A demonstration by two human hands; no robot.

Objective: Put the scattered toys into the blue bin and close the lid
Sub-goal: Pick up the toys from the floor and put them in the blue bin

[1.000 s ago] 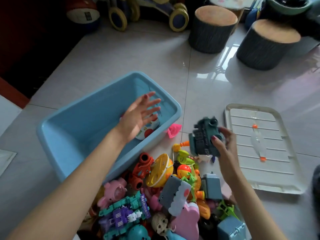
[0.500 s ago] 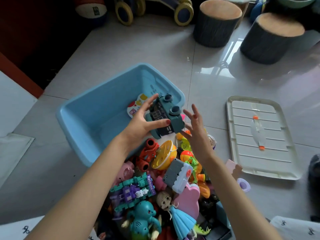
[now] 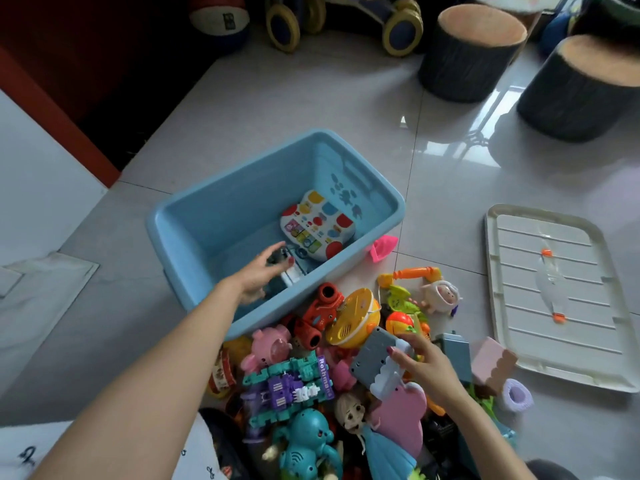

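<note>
The blue bin (image 3: 194, 206) stands open on the tiled floor, with a white button-board toy (image 3: 317, 226) lying inside. My left hand (image 3: 258, 277) is down inside the bin near its front wall, closed on a dark teal toy vehicle (image 3: 289, 270). A heap of scattered toys (image 3: 349, 320) lies in front of the bin. My right hand (image 3: 427, 367) rests on the heap, thumb and fingers pinching the edge of a grey shark-shaped toy (image 3: 372, 356). The bin's pale lid (image 3: 519, 334) lies flat on the floor at the right. A pink boat (image 3: 382, 247) sits against the bin's right wall.
Two stump-shaped stools (image 3: 474, 46) (image 3: 585, 88) stand at the back right. A wheeled ride-on toy (image 3: 401, 27) and a ball (image 3: 218, 19) are at the back. A purple ring (image 3: 516, 396) lies by the lid's near corner.
My left hand has carried the dark teal vehicle from above the bin's rim down inside the bin. My right hand has dropped onto the heap and taken hold of the grey shark toy.
</note>
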